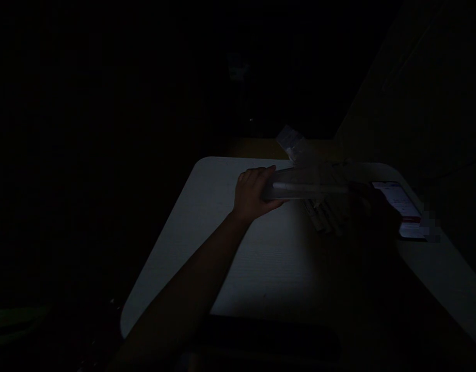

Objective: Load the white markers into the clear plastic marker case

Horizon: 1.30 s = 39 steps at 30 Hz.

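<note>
My left hand (pixel 253 192) is wrapped round the left end of a long clear plastic package (pixel 300 192), with a thin white stick-like thing lying lengthwise inside it. The package is held level above the table. At its right end, in deep shadow, is my right hand (pixel 375 209); its fingers are too dark to make out, so I cannot tell whether they grip the package. Beneath and behind the package lie several slim wrapped sticks (pixel 325 219), partly covered by it. Beyond them is a crumpled clear plastic bag (pixel 292 142).
A pale table (pixel 184 222) with rounded corners stands in front of me. On its right side lies a phone (pixel 402 206) with a lit screen, partly behind my right hand. A wall (pixel 427 103) rises at the right. Most surroundings are too dark to see.
</note>
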Motion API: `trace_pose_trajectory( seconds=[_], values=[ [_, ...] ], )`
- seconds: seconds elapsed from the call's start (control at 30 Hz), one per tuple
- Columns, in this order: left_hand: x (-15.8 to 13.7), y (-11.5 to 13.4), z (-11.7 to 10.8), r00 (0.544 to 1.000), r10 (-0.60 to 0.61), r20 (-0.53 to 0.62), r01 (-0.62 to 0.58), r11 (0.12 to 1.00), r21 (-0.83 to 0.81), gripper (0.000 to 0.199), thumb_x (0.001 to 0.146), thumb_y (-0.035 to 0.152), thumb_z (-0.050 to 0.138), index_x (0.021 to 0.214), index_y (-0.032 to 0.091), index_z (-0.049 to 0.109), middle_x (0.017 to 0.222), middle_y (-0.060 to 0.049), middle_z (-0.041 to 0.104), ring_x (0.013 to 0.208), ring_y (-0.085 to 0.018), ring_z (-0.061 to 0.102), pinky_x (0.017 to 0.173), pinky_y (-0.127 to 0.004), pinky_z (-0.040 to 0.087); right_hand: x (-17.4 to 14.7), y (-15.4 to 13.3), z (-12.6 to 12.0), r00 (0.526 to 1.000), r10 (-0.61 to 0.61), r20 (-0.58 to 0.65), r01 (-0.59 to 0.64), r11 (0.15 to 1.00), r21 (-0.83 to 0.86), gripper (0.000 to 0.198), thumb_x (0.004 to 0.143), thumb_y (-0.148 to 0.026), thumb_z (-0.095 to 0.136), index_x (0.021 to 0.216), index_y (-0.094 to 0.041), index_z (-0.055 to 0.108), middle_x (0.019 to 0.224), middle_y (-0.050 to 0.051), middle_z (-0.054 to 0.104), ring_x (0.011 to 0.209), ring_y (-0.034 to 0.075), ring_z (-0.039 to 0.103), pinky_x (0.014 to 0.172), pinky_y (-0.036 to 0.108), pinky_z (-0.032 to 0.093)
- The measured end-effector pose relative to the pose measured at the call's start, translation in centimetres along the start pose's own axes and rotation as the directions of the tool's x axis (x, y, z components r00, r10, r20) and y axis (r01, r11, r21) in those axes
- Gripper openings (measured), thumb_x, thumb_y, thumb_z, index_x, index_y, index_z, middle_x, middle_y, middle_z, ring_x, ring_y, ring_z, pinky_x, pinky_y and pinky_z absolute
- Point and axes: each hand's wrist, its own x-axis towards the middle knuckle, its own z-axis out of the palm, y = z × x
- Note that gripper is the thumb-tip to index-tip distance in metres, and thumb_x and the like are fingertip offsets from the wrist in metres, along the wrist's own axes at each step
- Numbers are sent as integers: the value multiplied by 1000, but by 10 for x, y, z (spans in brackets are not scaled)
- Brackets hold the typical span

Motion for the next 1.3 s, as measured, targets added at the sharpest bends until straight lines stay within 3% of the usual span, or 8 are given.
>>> trace_pose_trajectory(
  seconds=[0.27, 0.77, 1.0, 1.17, 1.3],
  values=[
    [2, 2, -2, 999, -8, 38, 8, 1000, 7, 80, 65, 70, 59, 123, 16, 50, 108, -11, 63, 98, -24, 56, 86, -37, 40, 0, -6, 0, 998, 37, 54, -41, 996, 76, 43, 87, -43, 36, 112, -20, 62, 106, 9, 63, 99, 20, 58, 89, 37, 44],
    [2, 0, 0, 999, 26, 32, -27, 999, 27, 80, 66, 71, 57, 123, 16, 50, 108, -11, 62, 98, -24, 56, 85, -37, 40, -1, -5, 8, 997, -24, 74, 17, 996, 84, 43, 89, -45, 35, 114, -22, 61, 109, 7, 62, 100, 19, 58, 89, 38, 45],
    [2, 0, 0, 999, 28, 39, -28, 1000, 3, 80, 67, 72, 55, 124, 16, 50, 107, -11, 62, 98, -25, 55, 85, -38, 40, 0, 0, 13, 979, -155, 130, 150, 987, 52, 42, 91, -38, 31, 120, -21, 57, 109, 7, 61, 98, 18, 57, 85, 35, 45],
    [2, 0, -1, 999, -10, 51, 10, 1000, 2, 81, 65, 73, 55, 123, 17, 50, 108, -11, 62, 98, -26, 55, 85, -39, 40, 2, 5, 16, 932, -329, 155, 333, 943, 3, 47, 84, -31, 36, 126, -20, 52, 119, 9, 56, 110, 22, 51, 95, 40, 41],
    [2, 1, -2, 998, -22, 58, 21, 1000, 18, 83, 65, 76, 53, 123, 17, 50, 108, -12, 62, 98, -26, 56, 85, -39, 41, 2, 4, 16, 921, -355, 162, 360, 933, -7, 49, 83, -27, 34, 129, -18, 48, 124, 10, 53, 115, 23, 48, 99, 41, 37]
  ],
)
